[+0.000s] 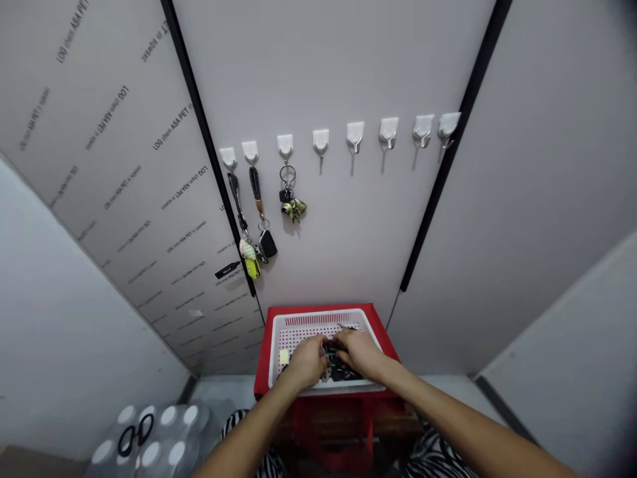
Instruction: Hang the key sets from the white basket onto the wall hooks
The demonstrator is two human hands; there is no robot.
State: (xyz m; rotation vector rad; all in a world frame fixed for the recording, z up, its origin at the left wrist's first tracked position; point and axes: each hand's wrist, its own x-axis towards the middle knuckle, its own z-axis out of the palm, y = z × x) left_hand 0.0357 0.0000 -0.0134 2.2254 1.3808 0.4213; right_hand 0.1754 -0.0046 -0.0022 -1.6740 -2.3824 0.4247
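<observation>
Both hands are down inside a white perforated plastic basket (pixel 273 345). My left hand (pixel 307 362) and my right hand (pixel 362 352) face each other with curled fingers. Between them is a dark keychain (pixel 330 346), pinched from both sides; the fingers hide much of it. Under and beside the hands lies a tangle of black key fobs and keys (pixel 343 370). A small pale yellow piece (pixel 284 357) sits at the basket's left side. On the wall above, keychains hang from the three leftmost hooks: a strap with a yellow-green fob (pixel 252 267), a black fob (pixel 267 244) and a brass-coloured bunch (pixel 293 208).
A row of white hooks (pixel 321 139) runs across the grey wall panel between two black strips. The basket rests on a red box (pixel 263 358). Bottles in plastic wrap (pixel 159 431), with a black handle (pixel 127 441), stand on the floor at lower left.
</observation>
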